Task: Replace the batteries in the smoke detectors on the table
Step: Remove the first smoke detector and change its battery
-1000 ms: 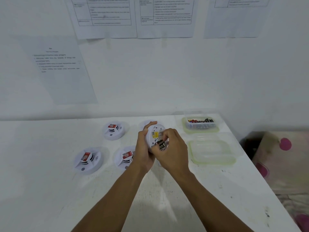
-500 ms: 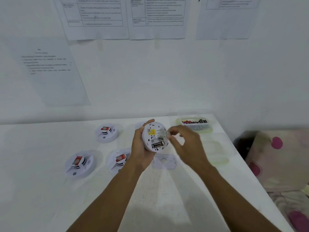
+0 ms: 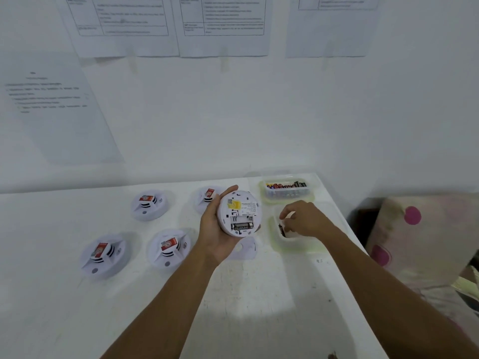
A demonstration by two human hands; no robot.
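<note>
- Above a white table (image 3: 259, 307), a round white smoke detector (image 3: 239, 213) is held back-side up in the left hand (image 3: 216, 229), whose fingers are curled around its rim with the thumb hooked over the far edge
- One dark battery (image 3: 241, 226) is seen seated in the detector's open compartment, with the slot beside it bare
- Beneath the held unit, a flat white cover plate (image 3: 246, 251) is left lying on the table
- Just to the right, a shallow pale-green tray (image 3: 290, 246) is reached into by the right hand (image 3: 304, 220), its fingertips drawn together on a small dark object (image 3: 281, 230) that cannot be made out clearly
- To the left, four more detectors are laid out face up: two nearer (image 3: 105, 255) (image 3: 169, 248) and two farther (image 3: 149, 204) (image 3: 207, 196), each carrying a red tag
- Farther back at the table's right corner, a clear container of assorted batteries (image 3: 286, 190) is set close to the wall
- On the white wall, printed sheets (image 3: 223, 24) are pinned, their text too blurred to be read
</note>
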